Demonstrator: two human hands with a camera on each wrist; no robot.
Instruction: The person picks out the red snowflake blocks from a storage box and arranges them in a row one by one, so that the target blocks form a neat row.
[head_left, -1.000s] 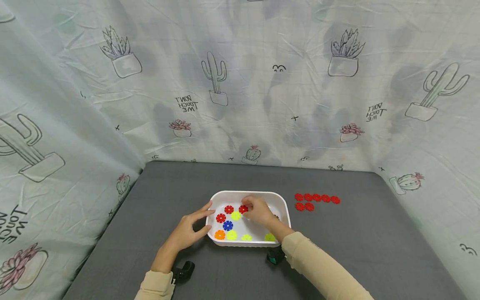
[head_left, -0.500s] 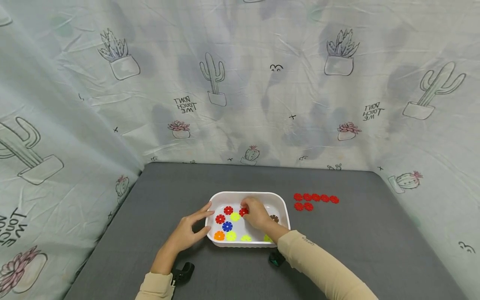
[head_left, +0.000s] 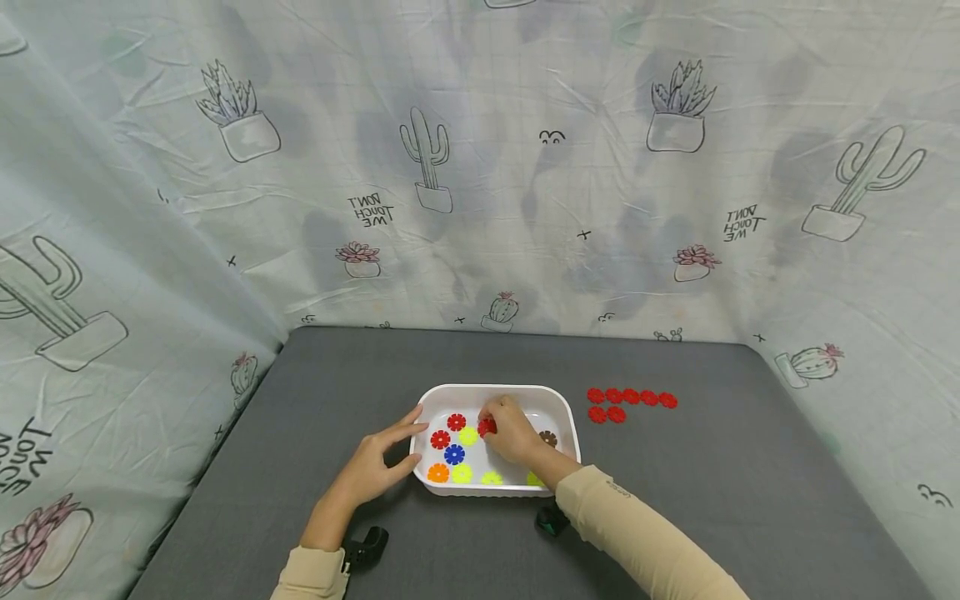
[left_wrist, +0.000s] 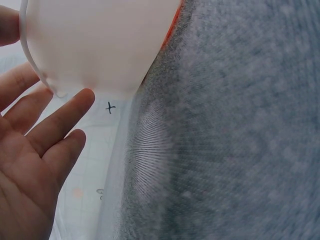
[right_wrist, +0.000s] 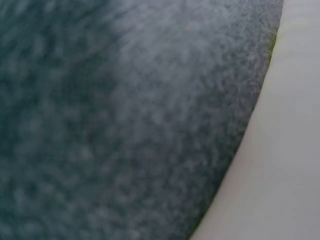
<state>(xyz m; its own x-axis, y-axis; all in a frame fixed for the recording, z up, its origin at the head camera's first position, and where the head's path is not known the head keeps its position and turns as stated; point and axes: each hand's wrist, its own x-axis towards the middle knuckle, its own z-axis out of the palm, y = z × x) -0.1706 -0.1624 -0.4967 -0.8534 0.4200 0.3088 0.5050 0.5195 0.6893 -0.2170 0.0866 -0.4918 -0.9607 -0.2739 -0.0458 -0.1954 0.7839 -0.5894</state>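
A white plastic tray (head_left: 495, 492) holds several flat, notched plastic discs. My left hand (head_left: 372, 464) rests on the tray's left side, fingers fairly straight and spread; in the left wrist view its fingertips (left_wrist: 86, 97) lie against the outer wall. Inside the tray, my right hand (head_left: 513, 433) pinches a red notched disc (head_left: 486, 427) between thumb and fingers, partly covering it. To its left lie two more red discs, a yellow disc (head_left: 467, 436), a blue disc (head_left: 454, 454) and an orange disc (head_left: 438, 473). The right wrist view shows only the tray's outer wall (right_wrist: 280, 150) and grey cloth.
Several red discs (head_left: 631, 397) lie in two rows on the grey table (head_left: 712, 467), right of the tray. A brown disc (head_left: 548, 437) and more yellow ones are in the tray, near the right forearm. A curtain (head_left: 510, 167) with cactus prints stands behind the table.
My right hand has shifted slightly toward me with the red disc, and the brown disc shows more beside the wrist. My left hand stays at the tray's side.
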